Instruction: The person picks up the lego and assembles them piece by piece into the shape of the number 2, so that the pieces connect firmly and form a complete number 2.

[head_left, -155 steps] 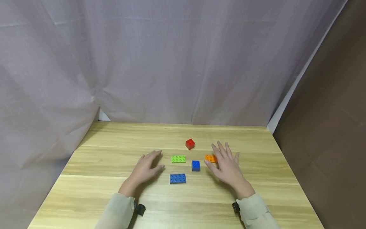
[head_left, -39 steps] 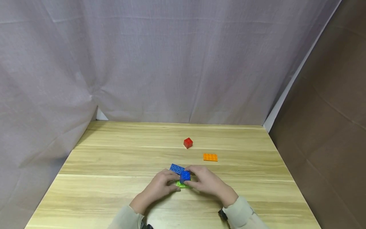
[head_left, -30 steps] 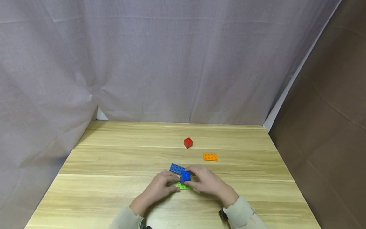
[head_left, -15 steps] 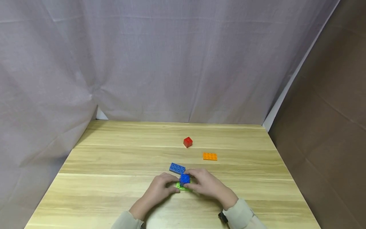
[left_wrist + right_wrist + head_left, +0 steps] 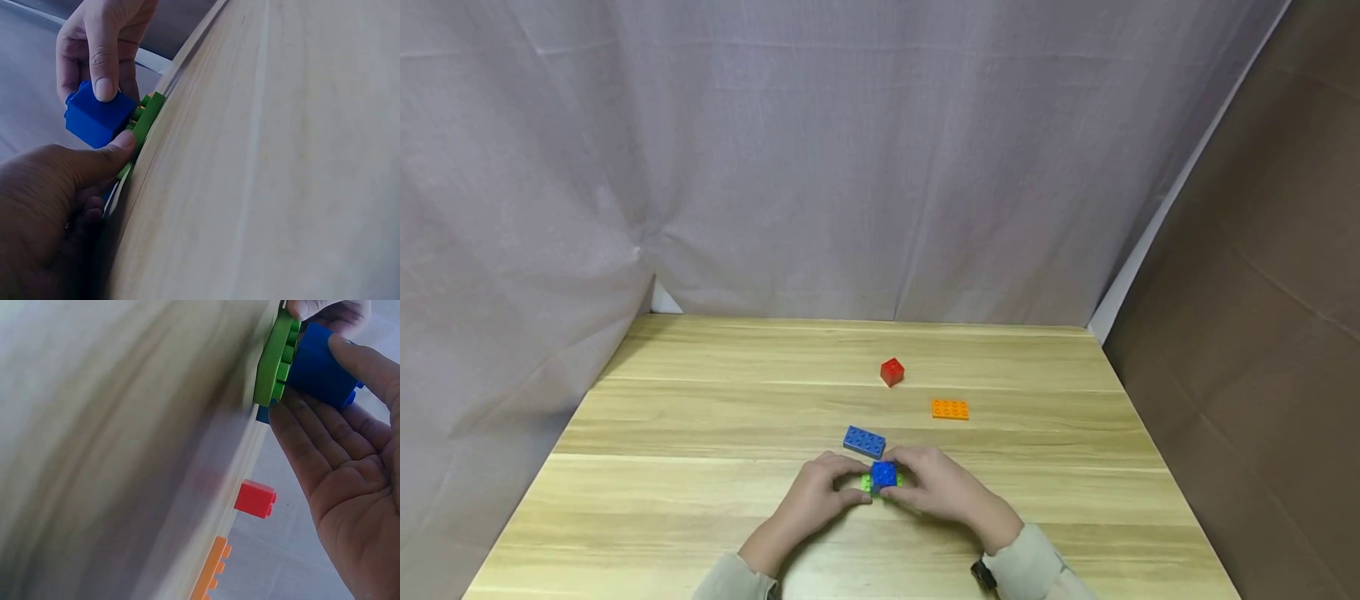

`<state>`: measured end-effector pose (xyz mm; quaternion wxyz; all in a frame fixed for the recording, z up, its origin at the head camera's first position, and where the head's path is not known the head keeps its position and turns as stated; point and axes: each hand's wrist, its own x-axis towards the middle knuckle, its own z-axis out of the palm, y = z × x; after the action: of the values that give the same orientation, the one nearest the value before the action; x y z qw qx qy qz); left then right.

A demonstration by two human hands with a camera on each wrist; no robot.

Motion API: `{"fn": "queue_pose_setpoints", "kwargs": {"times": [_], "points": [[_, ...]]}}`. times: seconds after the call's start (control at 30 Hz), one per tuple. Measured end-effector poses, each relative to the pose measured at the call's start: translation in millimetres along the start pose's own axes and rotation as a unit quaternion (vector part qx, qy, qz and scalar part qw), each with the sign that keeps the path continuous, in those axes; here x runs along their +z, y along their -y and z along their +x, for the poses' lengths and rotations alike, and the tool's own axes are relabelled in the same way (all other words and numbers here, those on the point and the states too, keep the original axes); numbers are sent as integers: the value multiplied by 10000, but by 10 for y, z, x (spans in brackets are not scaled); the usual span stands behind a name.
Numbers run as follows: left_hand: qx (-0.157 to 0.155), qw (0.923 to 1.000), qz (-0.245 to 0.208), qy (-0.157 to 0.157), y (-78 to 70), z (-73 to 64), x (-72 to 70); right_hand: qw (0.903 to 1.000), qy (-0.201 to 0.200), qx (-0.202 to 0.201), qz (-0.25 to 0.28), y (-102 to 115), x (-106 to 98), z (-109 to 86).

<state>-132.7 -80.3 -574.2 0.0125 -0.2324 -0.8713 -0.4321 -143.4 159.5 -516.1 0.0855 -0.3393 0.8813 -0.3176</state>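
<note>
In the head view my left hand point(image 5: 815, 493) pinches the left end of a light green flat building brick point(image 5: 866, 483) lying on the table. My right hand point(image 5: 942, 488) grips a small square blue brick point(image 5: 884, 473) between thumb and fingers, over the green brick's middle. The right wrist view has the blue brick point(image 5: 320, 367) against or just above the studs of the green brick point(image 5: 271, 365); whether it is pressed on, I cannot tell. My left thumb point(image 5: 124, 140) bears on the green brick's edge in the left wrist view.
Just behind the hands lies a longer blue brick point(image 5: 864, 442). Farther back are a red square brick point(image 5: 892, 372) and, to its right, a flat orange brick point(image 5: 950, 409). The wooden table point(image 5: 737, 358) ends at a grey curtain point(image 5: 790, 167).
Both hands were spread and holding nothing at first; later they held the green and small blue bricks. Over the last second the small blue brick moved nearer me and squared up over the green one.
</note>
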Motion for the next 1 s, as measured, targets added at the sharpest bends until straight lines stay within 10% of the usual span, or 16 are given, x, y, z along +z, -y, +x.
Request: {"fn": "queue_pose_setpoints", "kwargs": {"times": [1.0], "points": [[404, 9990, 16, -166, 55, -40, 9, 9987, 24, 45, -517, 87, 52, 79]]}}
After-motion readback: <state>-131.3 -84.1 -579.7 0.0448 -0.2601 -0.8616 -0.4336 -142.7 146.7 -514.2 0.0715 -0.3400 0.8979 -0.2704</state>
